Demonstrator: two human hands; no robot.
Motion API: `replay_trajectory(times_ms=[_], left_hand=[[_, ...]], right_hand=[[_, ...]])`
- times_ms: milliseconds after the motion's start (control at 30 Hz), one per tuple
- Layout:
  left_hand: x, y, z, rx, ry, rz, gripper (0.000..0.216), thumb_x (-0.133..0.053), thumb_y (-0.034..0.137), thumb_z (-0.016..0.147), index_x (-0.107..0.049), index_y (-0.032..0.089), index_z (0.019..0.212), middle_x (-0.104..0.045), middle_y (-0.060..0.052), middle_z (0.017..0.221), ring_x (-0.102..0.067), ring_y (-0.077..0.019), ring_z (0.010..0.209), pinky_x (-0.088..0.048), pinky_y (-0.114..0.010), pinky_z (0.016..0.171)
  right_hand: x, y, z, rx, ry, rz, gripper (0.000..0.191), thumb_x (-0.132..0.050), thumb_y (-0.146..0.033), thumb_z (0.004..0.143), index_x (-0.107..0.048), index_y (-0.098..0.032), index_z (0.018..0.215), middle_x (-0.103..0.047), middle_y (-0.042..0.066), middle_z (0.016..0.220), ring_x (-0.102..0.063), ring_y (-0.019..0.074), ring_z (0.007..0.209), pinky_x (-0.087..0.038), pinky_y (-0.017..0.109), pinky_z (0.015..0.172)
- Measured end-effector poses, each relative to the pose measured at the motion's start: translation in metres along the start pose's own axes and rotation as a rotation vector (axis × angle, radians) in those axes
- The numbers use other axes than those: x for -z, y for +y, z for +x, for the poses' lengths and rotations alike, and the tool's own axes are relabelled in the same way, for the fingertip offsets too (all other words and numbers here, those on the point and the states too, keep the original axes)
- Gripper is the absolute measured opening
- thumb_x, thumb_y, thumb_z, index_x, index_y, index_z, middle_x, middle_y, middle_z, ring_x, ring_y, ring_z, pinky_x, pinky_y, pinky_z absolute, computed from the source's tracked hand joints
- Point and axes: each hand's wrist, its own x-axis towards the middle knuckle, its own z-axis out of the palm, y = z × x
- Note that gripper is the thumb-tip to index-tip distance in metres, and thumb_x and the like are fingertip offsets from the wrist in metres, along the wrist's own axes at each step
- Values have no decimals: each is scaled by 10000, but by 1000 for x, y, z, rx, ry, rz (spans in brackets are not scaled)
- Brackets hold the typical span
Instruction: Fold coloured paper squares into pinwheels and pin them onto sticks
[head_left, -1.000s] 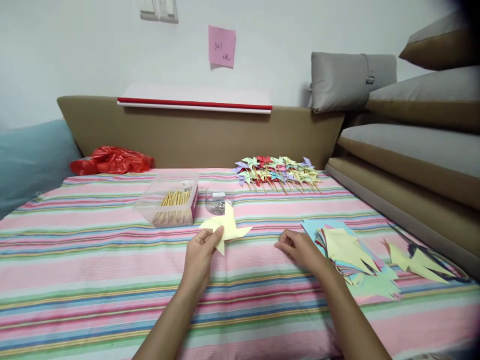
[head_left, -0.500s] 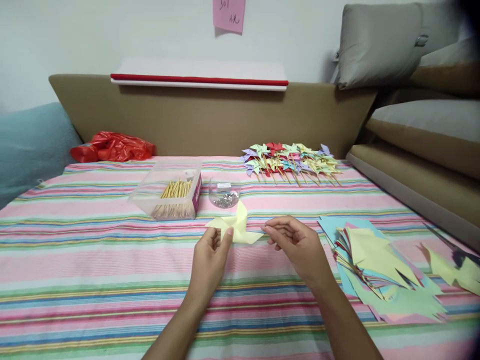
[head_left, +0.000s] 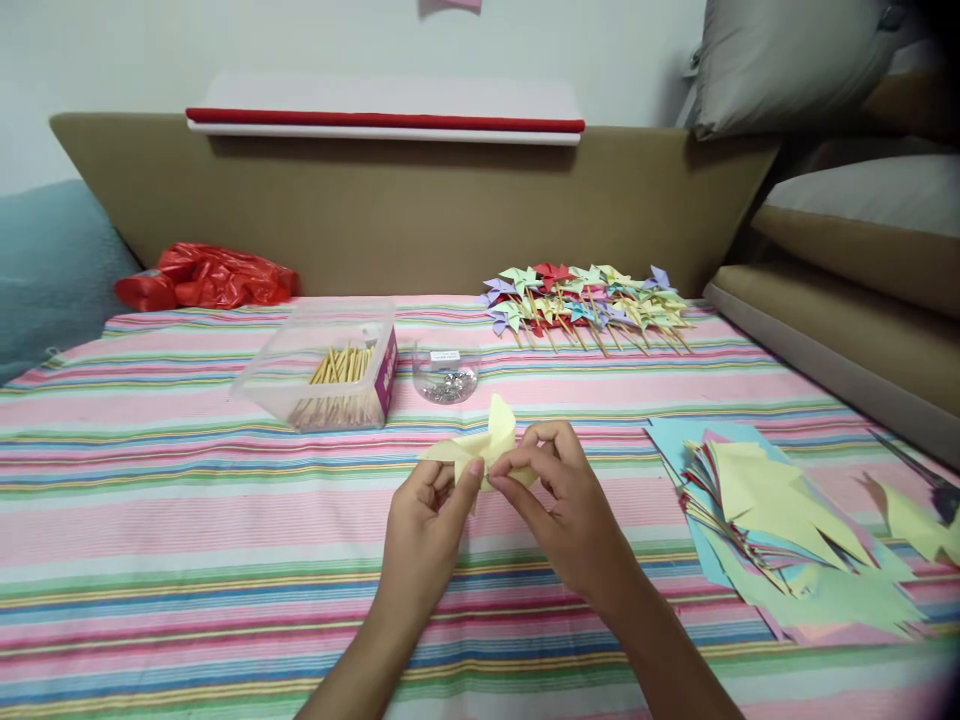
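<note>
A home-like room with grey-brown cushions (head_left: 870, 215) and striped cloth (head_left: 225, 530).

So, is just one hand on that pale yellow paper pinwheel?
No, the left hand pinches the pale yellow paper pinwheel while the right hand has its fingertips near its middle.

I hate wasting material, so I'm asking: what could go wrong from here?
The left hand pinches the yellow paper pinwheel while the right hand is at its middle; too much pressure might crease or tear it. The clear round container of small metal pieces sits just beyond, so a forward knock could spill them. The loose paper pile lies right of the right hand; a sideways sweep might scatter it.
</note>
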Motion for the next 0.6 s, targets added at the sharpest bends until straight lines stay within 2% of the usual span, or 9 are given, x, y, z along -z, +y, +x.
replay_trajectory(times_ms=[133, 300, 500, 600], left_hand=[[0, 2, -2, 12, 0, -37, 240, -768, 404, 803, -646, 214, 722, -631, 13, 678, -560, -156, 662, -430, -245, 637], [0, 2, -4, 25, -3, -40, 225, -771, 409, 798, -708, 197, 842, -666, -7, 711, -593, -177, 699, -446, -252, 643], [0, 1, -4, 30, -13, -10, 247, -748, 424, 819, -700, 186, 869, -619, 1, 680, -567, -170, 684, -428, -241, 596], [0, 1, -4, 15, -11, -1, 231, -749, 416, 818, -697, 191, 838, -597, 9, 656, -550, -165, 661, -416, -241, 587]], right_hand=[[0, 1, -1, 34, -2, 6, 134, -573, -322, 967, -685, -261, 928, -455, 51, 1095, -574, 207, 1053, -530, 350, 897], [0, 0, 1, 47, -5, -11, 130, -569, -317, 968, -671, -257, 915, -485, 57, 1103, -562, 222, 1101, -505, 362, 931], [1, -1, 1, 37, -25, 26, 114, -560, -295, 970, -662, -260, 934, -542, 59, 1104, -563, 219, 1119, -493, 351, 921], [1, -2, 1, 6, -32, 51, 118, -568, -307, 963, -668, -258, 926, -552, 64, 1109, -560, 222, 1131, -512, 317, 846]])
